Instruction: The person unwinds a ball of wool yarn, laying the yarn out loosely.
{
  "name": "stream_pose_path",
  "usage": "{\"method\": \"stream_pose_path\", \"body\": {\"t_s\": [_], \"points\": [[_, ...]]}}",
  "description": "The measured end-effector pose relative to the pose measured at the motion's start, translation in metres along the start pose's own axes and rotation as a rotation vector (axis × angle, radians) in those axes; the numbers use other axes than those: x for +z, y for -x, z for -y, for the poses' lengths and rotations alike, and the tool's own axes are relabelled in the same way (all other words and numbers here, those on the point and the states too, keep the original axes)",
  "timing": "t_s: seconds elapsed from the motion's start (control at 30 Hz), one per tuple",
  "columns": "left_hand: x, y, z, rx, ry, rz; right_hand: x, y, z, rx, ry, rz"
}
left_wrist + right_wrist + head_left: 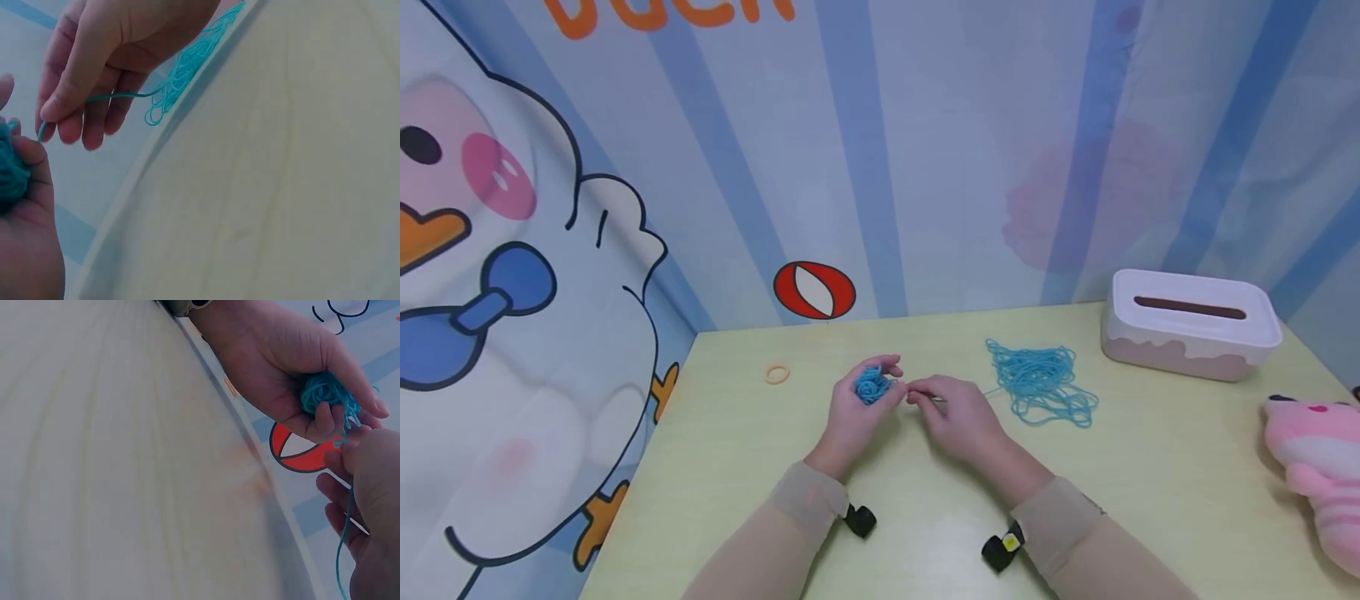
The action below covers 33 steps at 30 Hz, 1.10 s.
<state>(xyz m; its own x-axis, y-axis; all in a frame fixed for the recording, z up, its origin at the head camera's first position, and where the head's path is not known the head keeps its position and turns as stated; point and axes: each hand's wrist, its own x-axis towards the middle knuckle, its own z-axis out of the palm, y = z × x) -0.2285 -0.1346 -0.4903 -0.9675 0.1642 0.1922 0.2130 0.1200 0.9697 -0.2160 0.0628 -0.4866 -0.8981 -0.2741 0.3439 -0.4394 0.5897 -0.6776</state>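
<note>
A small wound ball of blue yarn sits in my left hand, whose fingers curl round it. My right hand is just to its right, pinching a strand of the yarn between thumb and forefinger. In the left wrist view that strand runs back from my right fingers to a loose heap of blue yarn on the table. The right wrist view shows the ball against the left palm, partly covered by fingers, with the right fingertips close beside it.
On the pale table, an orange ring lies left of my hands. A white and pinkish tissue box stands at the back right. A pink plush toy lies at the right edge. A printed curtain hangs behind.
</note>
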Motion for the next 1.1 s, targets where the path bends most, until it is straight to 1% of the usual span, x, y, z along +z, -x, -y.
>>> {"method": "stream_pose_path", "body": {"t_s": [0.13,0.23,0.3,0.37,0.43,0.47,0.53,0.67,0.8,0.87,1.0,1.1], "points": [[0.002,-0.001,-0.001,-0.019,-0.094,-0.020,-0.007,0.005,-0.005,-0.034,0.003,-0.127],[0.003,-0.001,-0.001,-0.040,-0.109,-0.015,-0.013,0.011,-0.011,-0.080,-0.017,-0.210],[0.004,-0.001,0.000,-0.054,-0.071,-0.002,-0.018,0.015,-0.014,-0.113,-0.026,-0.263],[0.004,-0.001,0.000,-0.072,-0.008,0.017,-0.023,0.019,-0.018,-0.145,-0.030,-0.317],[0.003,-0.001,0.000,-0.080,0.043,0.039,-0.028,0.023,-0.021,-0.153,-0.033,-0.360],[0.003,-0.001,0.000,-0.086,0.054,0.044,-0.031,0.024,-0.023,-0.159,-0.038,-0.382],[0.002,-0.001,0.002,-0.096,0.041,0.041,-0.035,0.027,-0.028,-0.175,-0.045,-0.423],[0.001,0.000,0.004,-0.099,-0.025,-0.003,-0.044,0.034,-0.037,-0.186,-0.047,-0.463],[0.001,0.000,0.004,-0.096,-0.030,-0.029,-0.053,0.040,-0.043,-0.185,-0.052,-0.489],[0.001,-0.001,0.004,-0.083,-0.013,-0.020,-0.058,0.042,-0.046,-0.200,-0.063,-0.510],[0.002,0.000,0.003,-0.055,0.038,0.012,-0.067,0.047,-0.054,-0.229,-0.052,-0.560],[0.001,0.001,0.003,-0.066,0.057,0.021,-0.073,0.051,-0.060,-0.230,-0.048,-0.585]]}}
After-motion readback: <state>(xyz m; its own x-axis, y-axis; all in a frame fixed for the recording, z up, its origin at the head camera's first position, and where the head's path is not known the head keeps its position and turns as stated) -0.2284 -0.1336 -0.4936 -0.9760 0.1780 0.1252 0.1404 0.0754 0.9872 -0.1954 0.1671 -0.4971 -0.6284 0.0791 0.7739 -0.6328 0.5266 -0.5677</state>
